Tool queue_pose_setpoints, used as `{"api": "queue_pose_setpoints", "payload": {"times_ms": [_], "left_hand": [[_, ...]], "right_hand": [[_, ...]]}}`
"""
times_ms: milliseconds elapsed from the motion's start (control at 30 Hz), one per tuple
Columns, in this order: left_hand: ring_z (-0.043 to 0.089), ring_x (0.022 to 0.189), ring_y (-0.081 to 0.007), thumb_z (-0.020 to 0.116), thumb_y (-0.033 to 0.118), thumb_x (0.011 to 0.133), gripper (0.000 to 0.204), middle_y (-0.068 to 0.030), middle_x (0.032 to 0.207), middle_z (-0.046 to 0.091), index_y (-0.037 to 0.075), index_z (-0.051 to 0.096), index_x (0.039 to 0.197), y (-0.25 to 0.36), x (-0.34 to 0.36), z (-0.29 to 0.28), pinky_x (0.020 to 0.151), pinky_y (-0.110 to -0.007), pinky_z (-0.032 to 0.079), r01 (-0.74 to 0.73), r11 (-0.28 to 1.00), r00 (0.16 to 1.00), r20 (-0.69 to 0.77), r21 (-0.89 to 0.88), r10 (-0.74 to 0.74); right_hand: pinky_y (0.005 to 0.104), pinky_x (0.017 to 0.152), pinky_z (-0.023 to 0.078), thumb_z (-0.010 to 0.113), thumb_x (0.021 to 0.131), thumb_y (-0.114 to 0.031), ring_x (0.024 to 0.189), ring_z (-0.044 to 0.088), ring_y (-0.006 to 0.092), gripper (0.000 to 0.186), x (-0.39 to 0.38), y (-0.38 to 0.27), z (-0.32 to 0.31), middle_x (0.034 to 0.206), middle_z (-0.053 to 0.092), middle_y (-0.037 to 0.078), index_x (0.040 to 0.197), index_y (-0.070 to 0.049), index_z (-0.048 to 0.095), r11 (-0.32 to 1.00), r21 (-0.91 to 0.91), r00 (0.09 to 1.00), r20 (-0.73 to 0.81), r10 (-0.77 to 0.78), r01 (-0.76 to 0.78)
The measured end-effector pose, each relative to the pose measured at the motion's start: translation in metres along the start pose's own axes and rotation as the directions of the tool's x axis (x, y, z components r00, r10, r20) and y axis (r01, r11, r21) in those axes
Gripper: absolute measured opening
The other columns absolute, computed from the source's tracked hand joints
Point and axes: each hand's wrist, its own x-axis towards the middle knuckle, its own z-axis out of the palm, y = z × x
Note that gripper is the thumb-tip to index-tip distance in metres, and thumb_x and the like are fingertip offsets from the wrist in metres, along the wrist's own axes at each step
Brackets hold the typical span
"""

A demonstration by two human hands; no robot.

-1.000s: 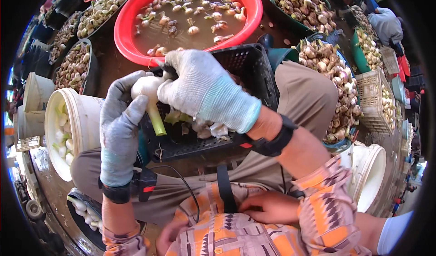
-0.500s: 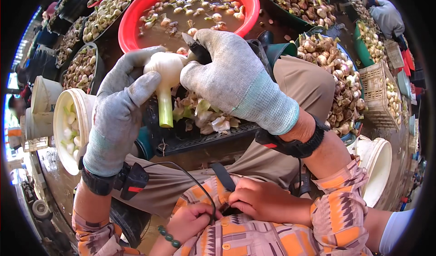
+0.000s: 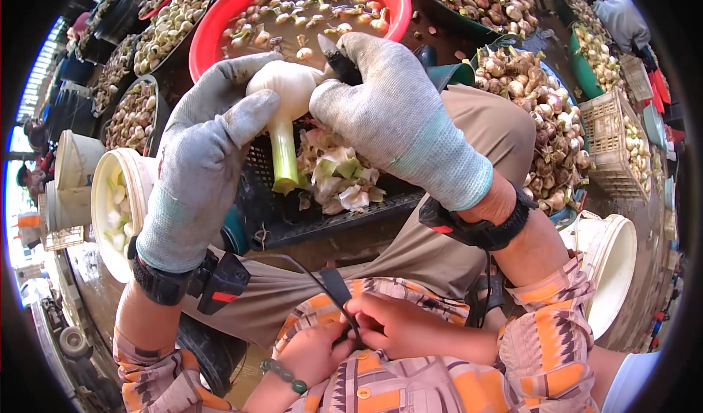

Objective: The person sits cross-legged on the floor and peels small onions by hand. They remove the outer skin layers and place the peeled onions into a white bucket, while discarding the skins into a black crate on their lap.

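My gloved left hand point(image 3: 212, 142) grips a white garlic bulb point(image 3: 278, 91) with its pale green stem point(image 3: 284, 157) hanging down. Close beside it on the right, my gloved right hand point(image 3: 381, 113) holds a small dark-handled knife point(image 3: 333, 58), blade up, near the bulb's top. Below both hands, a black perforated crate point(image 3: 337, 219) contains loose peelings point(image 3: 344, 179). Another person's two bare hands, one point(image 3: 307, 354) with a bead bracelet, are at my waist, by a black strap and cable.
A red basin point(image 3: 403, 17) of water with floating bulbs lies ahead. Tubs of garlic point(image 3: 527, 120) surround me, with a plastic crate point(image 3: 608, 142) at right, white buckets point(image 3: 106, 215) at left and another point(image 3: 600, 274) at right. A co-worker point(image 3: 619, 21) works at far right.
Both my gloved hands have shifted rightward and upward with the bulb and knife, exposing more peelings. The bare hands at my waist have moved closer together around the strap and cable.
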Motion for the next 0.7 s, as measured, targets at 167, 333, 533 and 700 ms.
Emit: {"api": "queue_pose_setpoints", "payload": {"times_ms": [167, 333, 533, 700], "left_hand": [[0.058, 0.115, -0.0189, 0.061, 0.019, 0.096, 0.044, -0.0119, 0.122, 0.062, -0.003, 0.049, 0.132, 0.006, -0.007, 0.004, 0.104, -0.032, 0.043, -0.009, 0.998, 1.000, -0.026, -0.058, 0.007], [0.061, 0.110, -0.0175, 0.065, 0.014, 0.093, 0.038, -0.0104, 0.116, 0.065, -0.004, 0.054, 0.126, 0.024, -0.021, 0.009, 0.101, -0.030, 0.045, -0.039, 0.989, 0.996, -0.081, -0.143, 0.028], [0.062, 0.107, -0.0150, 0.070, 0.011, 0.090, 0.042, -0.0088, 0.114, 0.065, -0.001, 0.055, 0.126, 0.041, -0.035, 0.010, 0.097, -0.028, 0.047, -0.006, 0.996, 0.991, -0.135, -0.094, -0.006], [0.062, 0.107, -0.0148, 0.070, 0.011, 0.090, 0.041, -0.0087, 0.114, 0.065, -0.001, 0.055, 0.126, 0.045, -0.042, 0.015, 0.097, -0.028, 0.047, -0.010, 0.997, 0.989, -0.145, -0.073, -0.001]], "right_hand": [[0.0317, 0.062, 0.053, 0.061, 0.085, -0.018, 0.069, 0.065, 0.0187, 0.026, 0.001, -0.006, -0.010, 0.076, 0.064, 0.012, 0.093, 0.006, 0.063, 0.949, 0.277, 0.984, 0.133, 0.116, -0.149], [0.0322, 0.064, 0.054, 0.063, 0.086, -0.019, 0.072, 0.067, 0.0188, 0.026, 0.006, -0.026, -0.008, 0.077, 0.064, 0.011, 0.093, 0.007, 0.063, 0.939, 0.313, 0.976, 0.205, 0.080, -0.143], [0.0355, 0.068, 0.051, 0.061, 0.084, -0.012, 0.070, 0.063, 0.0238, 0.021, 0.006, -0.040, -0.005, 0.077, 0.064, 0.018, 0.092, 0.007, 0.061, 0.972, 0.202, 0.985, 0.099, -0.140, 0.117], [0.0363, 0.067, 0.050, 0.062, 0.083, -0.014, 0.070, 0.062, 0.0232, 0.022, 0.003, -0.046, -0.014, 0.075, 0.063, 0.020, 0.091, 0.007, 0.061, 0.980, 0.177, 0.979, 0.160, -0.124, 0.095]]}}
